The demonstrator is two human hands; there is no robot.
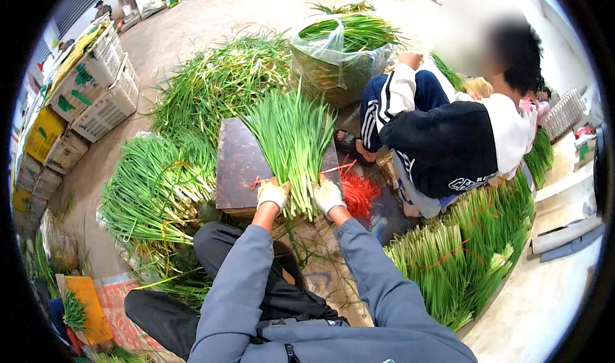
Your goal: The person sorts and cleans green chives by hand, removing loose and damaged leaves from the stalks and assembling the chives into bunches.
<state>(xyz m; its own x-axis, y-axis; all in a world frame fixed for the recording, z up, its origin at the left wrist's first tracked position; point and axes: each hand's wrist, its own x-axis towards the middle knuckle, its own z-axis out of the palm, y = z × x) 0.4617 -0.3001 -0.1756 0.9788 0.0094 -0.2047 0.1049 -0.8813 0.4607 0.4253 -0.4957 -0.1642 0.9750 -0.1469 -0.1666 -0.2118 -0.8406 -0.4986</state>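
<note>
A loose bunch of garlic chives (291, 142) lies on a dark board-topped table (232, 161), its leaves fanned away from me and its pale stalk ends towards me. My left hand (274, 193), in a white glove, closes on the left side of the stalks. On the right side, my gloved right hand (328, 194) grips the stalks too. A red tie (334, 168) sticks out from the bunch just beyond my right hand, and a bit of red shows past my left. Both palms' inner sides are hidden. A heap of red ties (360, 193) sits right of the table.
Loose chives (160, 187) are piled at left, with another heap (218, 81) behind. A clear bag of chives (346, 56) stands beyond the table. At right a person (442, 139) sits close by, above tied bundles (461, 254). Stacked crates (96, 75) line the far left.
</note>
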